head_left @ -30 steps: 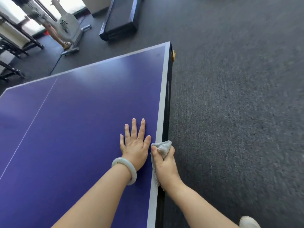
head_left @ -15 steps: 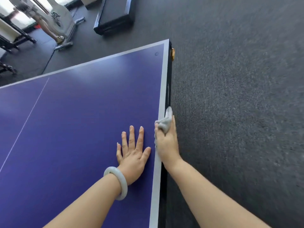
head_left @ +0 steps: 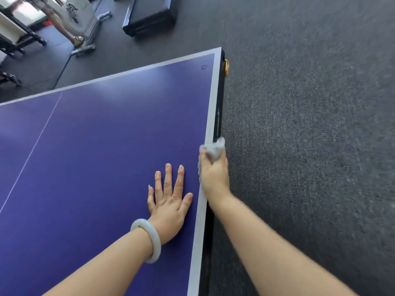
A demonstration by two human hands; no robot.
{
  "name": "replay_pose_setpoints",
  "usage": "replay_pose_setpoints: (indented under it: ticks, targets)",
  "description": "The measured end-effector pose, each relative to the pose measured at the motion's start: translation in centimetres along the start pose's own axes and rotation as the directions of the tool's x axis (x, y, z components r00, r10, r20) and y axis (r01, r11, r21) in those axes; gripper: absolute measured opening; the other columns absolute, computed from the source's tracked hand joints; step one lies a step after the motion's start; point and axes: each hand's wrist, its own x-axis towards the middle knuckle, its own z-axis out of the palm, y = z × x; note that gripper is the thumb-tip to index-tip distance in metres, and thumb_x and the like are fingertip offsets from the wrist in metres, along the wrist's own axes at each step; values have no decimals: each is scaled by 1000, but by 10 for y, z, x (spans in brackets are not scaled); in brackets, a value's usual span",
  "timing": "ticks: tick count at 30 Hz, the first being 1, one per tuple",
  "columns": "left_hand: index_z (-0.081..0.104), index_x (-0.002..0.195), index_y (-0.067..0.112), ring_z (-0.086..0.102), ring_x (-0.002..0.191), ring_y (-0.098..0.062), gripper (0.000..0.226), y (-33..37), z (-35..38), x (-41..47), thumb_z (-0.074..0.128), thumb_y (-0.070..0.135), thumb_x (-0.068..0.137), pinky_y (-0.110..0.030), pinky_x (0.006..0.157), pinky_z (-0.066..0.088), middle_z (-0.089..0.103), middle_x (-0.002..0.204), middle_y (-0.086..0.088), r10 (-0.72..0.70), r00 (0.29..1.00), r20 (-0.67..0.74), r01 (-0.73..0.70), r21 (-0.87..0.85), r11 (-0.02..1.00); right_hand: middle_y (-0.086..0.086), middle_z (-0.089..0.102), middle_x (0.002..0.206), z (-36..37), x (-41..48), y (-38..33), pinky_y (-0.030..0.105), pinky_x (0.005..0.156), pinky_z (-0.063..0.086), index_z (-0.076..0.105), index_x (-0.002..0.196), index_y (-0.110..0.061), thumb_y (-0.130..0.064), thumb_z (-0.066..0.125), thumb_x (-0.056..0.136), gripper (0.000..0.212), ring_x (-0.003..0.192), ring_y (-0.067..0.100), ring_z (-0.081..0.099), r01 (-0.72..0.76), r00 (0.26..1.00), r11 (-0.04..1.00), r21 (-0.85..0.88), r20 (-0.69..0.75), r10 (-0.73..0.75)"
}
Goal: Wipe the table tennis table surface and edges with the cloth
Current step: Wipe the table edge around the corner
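A blue table tennis table [head_left: 102, 150] with white border lines fills the left of the head view. Its right edge runs from the far corner down to the bottom of the frame. My right hand [head_left: 214, 178] grips a crumpled grey cloth [head_left: 212, 149] and holds it against that right edge, with cloth wrapped over the white border and the dark side rail. My left hand [head_left: 168, 201] lies flat on the blue top just left of the edge, fingers spread and straight. A pale bangle sits on my left wrist.
Dark grey carpet [head_left: 310, 146] covers the floor to the right of the table. A black low box [head_left: 149, 16] lies on the floor beyond the far corner. A white stand [head_left: 85, 28] and black frames [head_left: 12, 43] stand at the far left.
My right hand has slid the cloth along the right edge away from me, toward the far corner. My left hand has stayed flat on the top.
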Motion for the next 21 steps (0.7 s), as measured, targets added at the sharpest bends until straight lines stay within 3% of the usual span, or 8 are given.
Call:
replay_pose_setpoints:
  ticks: [2, 4, 5, 8, 10, 12, 17, 21]
  targets:
    - [-36, 137, 44, -42, 138, -13, 63, 1, 1, 0, 17, 46, 104, -40, 117, -21, -45, 149, 16, 6, 1000, -5, -6, -3, 1000, -13, 42, 153, -4, -60, 18, 53, 113, 35, 27, 156, -19, -40, 49, 100, 63, 133, 20, 47, 54, 998, 998, -26, -44, -55]
    - [-37, 136, 45, -43, 138, -13, 63, 0, 1, 1, 17, 46, 104, -40, 116, -22, -46, 148, 17, 5, 1000, -2, -5, 0, 1000, -50, 20, 145, -8, -108, 42, 50, 114, 33, 37, 151, -12, -33, 51, 100, 57, 142, 8, 37, 81, 996, 996, -22, -23, -82]
    - [-38, 135, 46, -44, 137, -12, 63, -1, 1, 1, 17, 46, 104, -40, 116, -23, -46, 148, 17, 2, 1000, 0, -2, 7, 1000, -55, 17, 142, -9, -117, 49, 48, 116, 32, 38, 150, -12, -29, 52, 100, 55, 144, 6, 33, 81, 997, 996, -27, -9, -82]
    - [-39, 134, 48, -46, 136, -11, 63, -2, 1, 1, 16, 47, 104, -39, 115, -24, -49, 146, 18, -1, 1000, 2, 1, 9, 1000, -17, 32, 155, -7, -82, 25, 44, 119, 29, 22, 156, -25, -32, 55, 99, 67, 145, 15, 32, 41, 999, 997, -68, -33, -43]
    - [-39, 133, 48, -46, 135, -12, 63, -1, 0, 2, 16, 47, 104, -40, 116, -23, -50, 144, 18, 0, 1000, 5, 0, 15, 1000, 18, 50, 143, -2, -29, 2, 57, 108, 40, 26, 154, -21, -39, 55, 98, 65, 130, 35, 50, -29, 1000, 997, -77, -9, 28]
    - [-40, 133, 48, -45, 136, -13, 63, 0, -1, 2, 17, 47, 104, -41, 117, -22, -50, 144, 19, -7, 1000, 23, 7, 30, 1000, 27, 57, 127, 0, 21, -20, 61, 97, 48, 37, 144, -15, -44, 56, 97, 59, 115, 44, 58, -98, 995, 992, -76, -17, 97]
    - [-40, 134, 45, -45, 136, -14, 63, 3, -2, -1, 16, 46, 104, -42, 117, -22, -50, 144, 17, -19, 999, 38, 18, 24, 1000, 14, 56, 131, -1, 3, -10, 50, 100, 48, 36, 150, -23, -48, 57, 96, 63, 120, 32, 57, -74, 997, 997, -34, -32, 72]
    - [-44, 132, 44, -48, 134, -15, 64, 3, -1, -3, 15, 47, 104, -41, 116, -23, -54, 141, 16, -18, 999, 40, 16, 48, 999, -36, 33, 126, -8, -81, 27, 3, 98, 27, 25, 156, -32, -57, 51, 90, 75, 114, -31, 30, -32, 999, 999, -43, -36, 31]
